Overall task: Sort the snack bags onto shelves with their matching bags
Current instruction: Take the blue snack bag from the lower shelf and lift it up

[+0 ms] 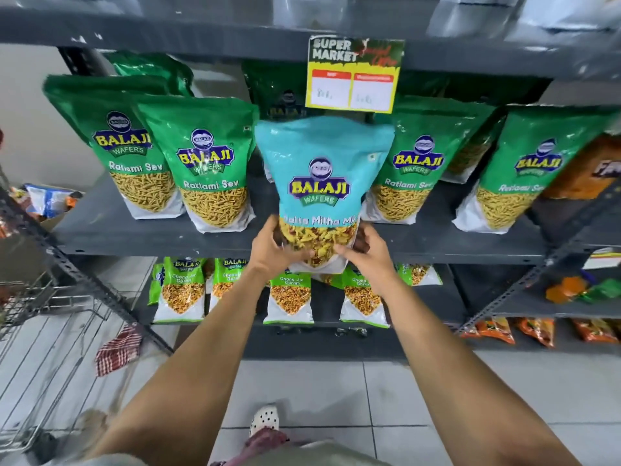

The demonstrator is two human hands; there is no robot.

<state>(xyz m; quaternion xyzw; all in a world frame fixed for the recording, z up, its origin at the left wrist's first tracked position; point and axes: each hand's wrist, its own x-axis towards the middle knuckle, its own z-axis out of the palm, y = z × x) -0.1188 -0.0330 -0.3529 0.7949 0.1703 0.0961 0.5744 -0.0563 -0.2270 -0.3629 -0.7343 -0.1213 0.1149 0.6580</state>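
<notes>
A light blue Khatta Mitha Mix bag (321, 169) stands upright at the front edge of the grey middle shelf (111, 230). My left hand (272, 250) grips its lower left corner and my right hand (368, 255) its lower right corner. Green Ratlami Sev bags (208, 163) stand on that shelf to the left, and more Ratlami Sev bags (413, 169) stand to the right and behind the blue bag. On the shelf below, smaller light green Chana Jor Garam bags (183, 290) stand in a row.
A yellow supermarket price tag (353, 75) hangs from the shelf above the blue bag. A wire cart (50, 324) with a red checked cloth (119, 348) is at the left. Orange snack bags (534, 329) fill the right-hand rack. My foot (265, 420) is on the tiled floor.
</notes>
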